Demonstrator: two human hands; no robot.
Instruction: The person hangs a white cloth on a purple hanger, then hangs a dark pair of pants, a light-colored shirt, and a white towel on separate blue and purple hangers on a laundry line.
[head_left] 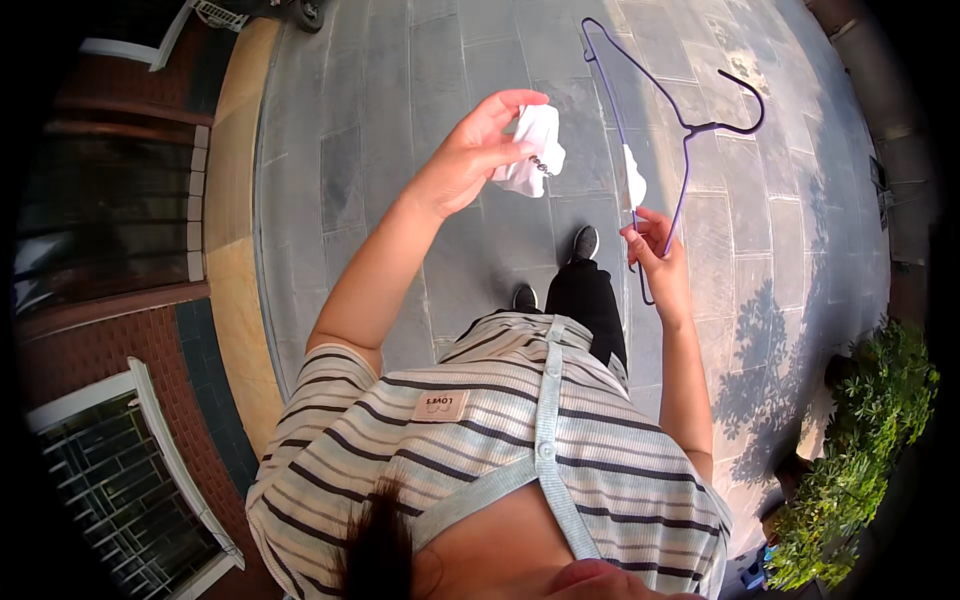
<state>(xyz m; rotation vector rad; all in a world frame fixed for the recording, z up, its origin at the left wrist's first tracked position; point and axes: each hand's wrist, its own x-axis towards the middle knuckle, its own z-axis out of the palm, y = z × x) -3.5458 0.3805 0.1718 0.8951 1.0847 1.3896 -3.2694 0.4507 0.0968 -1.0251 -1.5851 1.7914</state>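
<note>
My left hand [468, 155] is closed on a crumpled white cloth [538, 135], pinching it between thumb and fingers. A small dark, twisted band or marking shows on that cloth; what it is I cannot make out. On the other side, my right hand [660, 258] grips a purple clothes hanger [688, 129] near one end, with its hook pointing away to the right. A smaller white cloth [633, 178] sits on the hanger's long straight bar, just above my right fingers. The two hands are apart, both raised in front of my body.
Grey paving slabs [430, 80] spread beneath me, with my dark shoes [585, 243] on them. At the left runs a yellowish stone ledge [228, 190] along a brick wall [120, 350] with windows. Leafy green plants [860, 450] grow at the lower right. A wheel [307, 14] shows at the top.
</note>
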